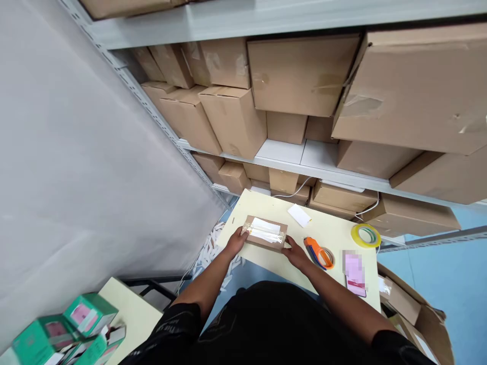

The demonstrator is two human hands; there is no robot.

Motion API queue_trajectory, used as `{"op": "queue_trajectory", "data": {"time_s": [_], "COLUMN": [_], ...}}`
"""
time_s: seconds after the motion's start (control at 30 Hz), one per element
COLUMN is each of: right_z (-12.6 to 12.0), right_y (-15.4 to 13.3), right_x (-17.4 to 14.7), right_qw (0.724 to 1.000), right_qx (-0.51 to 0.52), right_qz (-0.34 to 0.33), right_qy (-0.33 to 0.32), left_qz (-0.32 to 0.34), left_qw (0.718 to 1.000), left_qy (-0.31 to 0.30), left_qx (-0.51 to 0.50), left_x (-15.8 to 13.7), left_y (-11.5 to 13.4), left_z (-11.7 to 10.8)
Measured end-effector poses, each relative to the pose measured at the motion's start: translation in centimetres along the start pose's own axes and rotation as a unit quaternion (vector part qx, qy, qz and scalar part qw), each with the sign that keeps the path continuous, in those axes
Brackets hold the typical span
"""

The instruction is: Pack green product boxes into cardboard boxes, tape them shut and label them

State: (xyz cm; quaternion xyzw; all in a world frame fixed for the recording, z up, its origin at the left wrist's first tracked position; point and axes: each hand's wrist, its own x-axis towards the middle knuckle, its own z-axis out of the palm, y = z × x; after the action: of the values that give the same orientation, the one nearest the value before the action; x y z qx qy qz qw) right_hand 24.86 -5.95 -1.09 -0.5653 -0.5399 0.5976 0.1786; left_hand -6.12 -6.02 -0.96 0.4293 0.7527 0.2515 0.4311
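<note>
A small cardboard box (262,244) with a white label and clear tape across its top is held over the near left part of the cream table (262,199). My left hand (236,240) grips its left end, fingers closed on the edge. At the right end, my right hand (294,252) has its thumb and fingers closed on the box's corner. Just right of that hand lies an orange tape dispenser (318,252) with a roll of tape in it. A white paper slip (299,215) rests on the table behind the box.
A yellow tape roll (366,235) and a phone (355,274) lie on the table's right side. Shelves behind hold cardboard boxes (304,76). An open carton (433,324) with parcels stands at right; green boxes (91,314) sit on a table at left. Paper strips (213,253) litter the floor.
</note>
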Motion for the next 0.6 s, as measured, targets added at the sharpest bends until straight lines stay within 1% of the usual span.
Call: {"op": "queue_trajectory", "data": {"time_s": [0.07,0.13,0.23,0.33,0.47,0.6], "right_z": [0.3,0.4,0.7,1.4,3.0,4.3], "right_y": [0.7,1.3,1.4,0.3,-1.3,-1.1], "right_x": [0.0,-0.1,-0.3,-0.5,-1.0,-2.6], "right_qw": [1.0,0.999,0.997,0.992,0.983,0.97], "right_qx": [0.009,0.021,0.038,0.043,0.002,-0.003], "right_qz": [0.013,0.027,0.048,0.059,0.055,0.033], "right_qy": [-0.002,0.01,0.051,0.103,0.174,0.242], "left_qz": [0.002,0.003,0.009,0.027,0.073,0.143], "left_qw": [1.0,0.999,0.999,0.997,0.994,0.987], "left_qy": [-0.003,-0.006,-0.021,-0.042,-0.059,-0.056], "left_qx": [-0.016,-0.032,-0.049,-0.057,-0.053,-0.042], "left_x": [-0.6,-0.9,-1.0,-0.9,-1.1,-1.1], "left_y": [-0.9,-1.6,-2.2,-2.4,-3.1,-4.3], "left_z": [-1.0,-1.8,-2.8,-3.8,-5.5,-7.7]}}
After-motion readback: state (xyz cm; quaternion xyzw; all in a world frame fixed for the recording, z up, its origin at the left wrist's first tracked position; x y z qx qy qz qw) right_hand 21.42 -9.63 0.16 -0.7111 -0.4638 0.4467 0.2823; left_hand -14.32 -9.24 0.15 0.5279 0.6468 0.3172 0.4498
